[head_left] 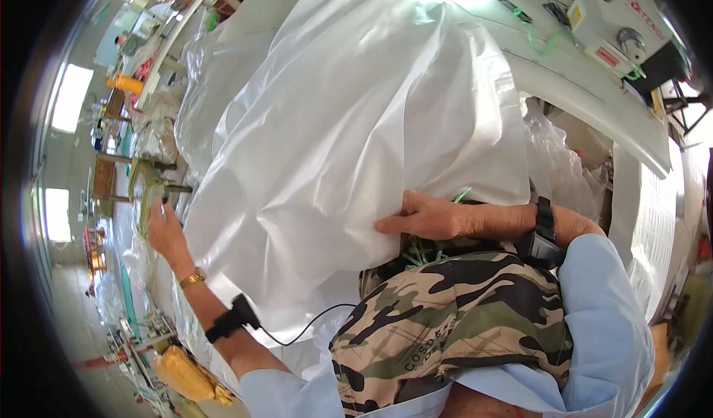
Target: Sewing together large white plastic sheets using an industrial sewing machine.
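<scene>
A large white plastic-like sheet (319, 136) hangs in folds from the pale worktable (587, 95) toward my body. My right hand (423, 217) pinches its near edge, thumb on top and the other fingers partly hidden. My left hand (167, 232) is raised beside the sheet's left edge, with its fingers apart and nothing visible between them. Green strings (423, 255) lie just below my right hand, close to the camouflage cloth (453, 314) over my lap.
At the upper right stands a sewing machine (594, 24), with small snips (512, 6) and green thread (546, 47) on the table. Clear plastic (561, 154) bunches below the table edge. On the left are a wooden stool (108, 177) and a yellow sack (189, 373).
</scene>
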The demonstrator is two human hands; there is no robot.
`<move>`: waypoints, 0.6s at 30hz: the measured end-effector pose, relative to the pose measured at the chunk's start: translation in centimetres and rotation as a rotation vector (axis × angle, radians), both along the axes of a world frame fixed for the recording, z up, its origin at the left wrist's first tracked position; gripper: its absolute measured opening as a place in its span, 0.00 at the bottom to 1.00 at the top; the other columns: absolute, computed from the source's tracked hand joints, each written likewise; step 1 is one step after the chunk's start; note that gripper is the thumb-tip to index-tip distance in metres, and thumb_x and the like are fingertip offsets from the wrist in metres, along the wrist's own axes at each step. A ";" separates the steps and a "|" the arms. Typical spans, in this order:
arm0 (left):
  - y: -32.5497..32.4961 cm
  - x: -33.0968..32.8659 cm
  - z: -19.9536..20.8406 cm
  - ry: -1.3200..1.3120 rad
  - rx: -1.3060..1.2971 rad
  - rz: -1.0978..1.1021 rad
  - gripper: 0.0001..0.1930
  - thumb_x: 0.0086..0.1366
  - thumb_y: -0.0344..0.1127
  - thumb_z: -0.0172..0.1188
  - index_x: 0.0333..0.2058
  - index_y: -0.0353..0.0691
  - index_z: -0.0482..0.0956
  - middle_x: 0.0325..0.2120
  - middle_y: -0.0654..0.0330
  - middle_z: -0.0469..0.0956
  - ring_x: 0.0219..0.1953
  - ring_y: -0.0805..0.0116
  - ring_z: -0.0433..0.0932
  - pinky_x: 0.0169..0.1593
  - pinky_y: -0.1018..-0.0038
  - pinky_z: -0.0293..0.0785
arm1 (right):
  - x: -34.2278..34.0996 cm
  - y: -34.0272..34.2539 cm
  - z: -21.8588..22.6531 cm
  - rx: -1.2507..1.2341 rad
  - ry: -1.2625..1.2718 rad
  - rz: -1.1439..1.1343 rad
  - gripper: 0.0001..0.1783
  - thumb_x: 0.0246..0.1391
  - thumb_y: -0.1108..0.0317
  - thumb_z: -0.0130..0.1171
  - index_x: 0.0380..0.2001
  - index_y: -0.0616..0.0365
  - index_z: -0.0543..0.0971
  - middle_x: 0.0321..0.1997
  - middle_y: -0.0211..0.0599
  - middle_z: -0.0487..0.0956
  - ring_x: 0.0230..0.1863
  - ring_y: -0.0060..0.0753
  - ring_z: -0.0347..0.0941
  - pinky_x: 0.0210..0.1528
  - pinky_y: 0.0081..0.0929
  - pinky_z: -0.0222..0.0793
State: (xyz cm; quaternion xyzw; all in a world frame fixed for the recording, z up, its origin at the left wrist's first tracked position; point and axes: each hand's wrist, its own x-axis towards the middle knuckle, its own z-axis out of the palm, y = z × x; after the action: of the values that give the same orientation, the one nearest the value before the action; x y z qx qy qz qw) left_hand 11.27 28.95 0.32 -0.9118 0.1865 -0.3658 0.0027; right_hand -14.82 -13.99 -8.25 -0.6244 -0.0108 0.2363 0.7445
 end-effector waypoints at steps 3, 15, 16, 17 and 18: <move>-17.1 -7.3 4.6 0.435 -0.592 -0.394 0.07 0.64 0.32 0.58 0.37 0.36 0.82 0.34 0.57 0.82 0.35 0.67 0.79 0.40 0.73 0.75 | -0.7 1.2 2.1 -0.061 -0.065 -0.149 0.19 0.61 0.59 0.55 0.44 0.64 0.80 0.35 0.47 0.82 0.37 0.33 0.78 0.41 0.29 0.72; -27.7 -15.7 2.3 1.028 -0.225 -0.670 0.05 0.60 0.31 0.61 0.34 0.37 0.79 0.19 0.58 0.74 0.17 0.68 0.71 0.25 0.73 0.67 | 0.6 3.7 6.4 -0.831 -0.733 0.230 0.15 0.57 0.59 0.58 0.35 0.62 0.75 0.25 0.48 0.78 0.33 0.51 0.78 0.34 0.44 0.73; -27.5 -14.8 1.9 1.080 -0.336 -0.668 0.05 0.64 0.29 0.57 0.35 0.35 0.79 0.19 0.65 0.71 0.18 0.77 0.66 0.25 0.78 0.63 | 1.0 2.4 6.3 -0.851 -0.679 0.162 0.15 0.58 0.59 0.57 0.34 0.62 0.76 0.26 0.49 0.78 0.33 0.51 0.78 0.36 0.42 0.73; -26.9 -14.2 1.6 1.077 -0.334 -0.661 0.05 0.64 0.29 0.57 0.35 0.35 0.79 0.19 0.65 0.71 0.18 0.77 0.66 0.25 0.78 0.63 | 1.3 1.2 6.2 -0.860 -0.632 0.107 0.15 0.59 0.59 0.57 0.33 0.62 0.76 0.27 0.50 0.78 0.33 0.50 0.77 0.37 0.40 0.73; -26.5 -13.4 1.2 1.042 -0.483 -0.676 0.05 0.65 0.29 0.57 0.35 0.33 0.79 0.20 0.69 0.70 0.20 0.81 0.64 0.26 0.80 0.61 | 1.8 0.2 4.9 -0.745 -0.532 -0.202 0.14 0.59 0.60 0.57 0.33 0.63 0.77 0.26 0.50 0.78 0.31 0.47 0.77 0.37 0.38 0.73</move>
State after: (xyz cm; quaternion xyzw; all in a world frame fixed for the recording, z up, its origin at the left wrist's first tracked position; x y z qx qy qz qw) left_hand -2.16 2.48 1.55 -0.8357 0.3518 0.1106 -0.4069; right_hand -13.05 -13.77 -3.36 -0.8860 -0.0547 -0.0176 0.4601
